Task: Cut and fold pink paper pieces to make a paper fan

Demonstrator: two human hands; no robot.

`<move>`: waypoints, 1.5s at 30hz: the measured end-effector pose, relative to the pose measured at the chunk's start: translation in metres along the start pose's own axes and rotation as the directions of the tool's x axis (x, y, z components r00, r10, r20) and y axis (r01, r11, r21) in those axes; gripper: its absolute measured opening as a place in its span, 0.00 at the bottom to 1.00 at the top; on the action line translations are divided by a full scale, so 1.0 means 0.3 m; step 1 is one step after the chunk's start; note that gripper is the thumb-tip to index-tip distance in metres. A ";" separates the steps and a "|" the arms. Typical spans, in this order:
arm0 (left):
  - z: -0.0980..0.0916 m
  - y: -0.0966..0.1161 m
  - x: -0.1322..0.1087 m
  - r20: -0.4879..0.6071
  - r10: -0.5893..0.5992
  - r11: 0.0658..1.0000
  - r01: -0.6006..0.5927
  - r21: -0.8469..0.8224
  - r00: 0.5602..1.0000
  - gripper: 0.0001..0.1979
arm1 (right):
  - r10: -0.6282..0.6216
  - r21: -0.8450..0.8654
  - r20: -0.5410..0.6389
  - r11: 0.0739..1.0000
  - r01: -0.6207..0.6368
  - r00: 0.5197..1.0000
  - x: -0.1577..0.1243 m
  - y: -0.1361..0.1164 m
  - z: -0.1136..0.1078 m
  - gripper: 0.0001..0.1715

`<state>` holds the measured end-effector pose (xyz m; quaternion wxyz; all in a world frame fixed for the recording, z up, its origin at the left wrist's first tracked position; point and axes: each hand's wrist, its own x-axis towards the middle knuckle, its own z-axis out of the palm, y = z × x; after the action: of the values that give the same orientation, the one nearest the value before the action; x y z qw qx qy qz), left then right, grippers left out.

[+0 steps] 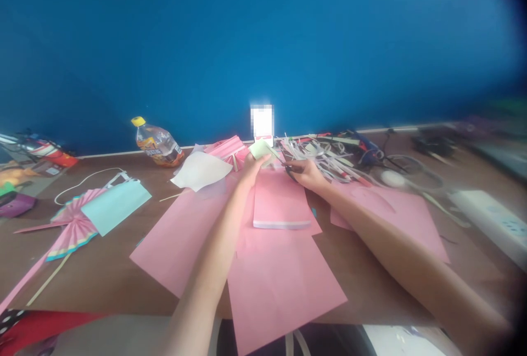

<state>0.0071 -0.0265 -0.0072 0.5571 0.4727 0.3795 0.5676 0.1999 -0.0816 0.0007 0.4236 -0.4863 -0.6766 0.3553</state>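
My left hand (pixel 256 165) pinches a small pale green piece of paper (pixel 259 149) above the far part of the table. Close by on the right, my right hand (pixel 307 174) is closed around the dark handles of a pair of scissors (pixel 290 169). The blades point left toward the paper; whether they touch it is too blurred to tell. Below both hands lies a pink pad or stack of paper (pixel 282 205) with a pale front edge. Under and around it spread large pink sheets (pixel 284 290), one overhanging the table's front edge.
A tilted plastic bottle (pixel 158 145) with a yellow cap is at the back left, near a white sheet (pixel 201 170). At left lie a pink paper fan (pixel 78 219) and a light blue mask (pixel 117 205). Paper strips (pixel 325 156) heap behind my right hand; a white power strip (pixel 489 224) sits right.
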 end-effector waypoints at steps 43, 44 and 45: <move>0.013 0.014 -0.025 0.152 -0.078 0.996 0.069 0.063 0.985 0.19 | -0.011 0.155 0.070 0.988 0.000 0.997 0.001 -0.028 -0.003 0.28; 0.013 0.014 -0.025 0.151 -0.076 0.996 0.067 0.064 0.986 0.19 | -0.016 0.149 0.068 0.989 0.006 0.998 0.001 -0.027 -0.003 0.27; 0.013 0.013 -0.025 0.153 -0.074 0.996 0.065 0.063 0.985 0.19 | -0.018 0.144 0.067 0.990 0.009 0.998 0.001 -0.027 -0.003 0.27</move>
<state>0.0092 -0.0347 -0.0032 0.5906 0.5178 0.3676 0.4979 0.1977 -0.0835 0.0082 0.4367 -0.4377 -0.6666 0.4163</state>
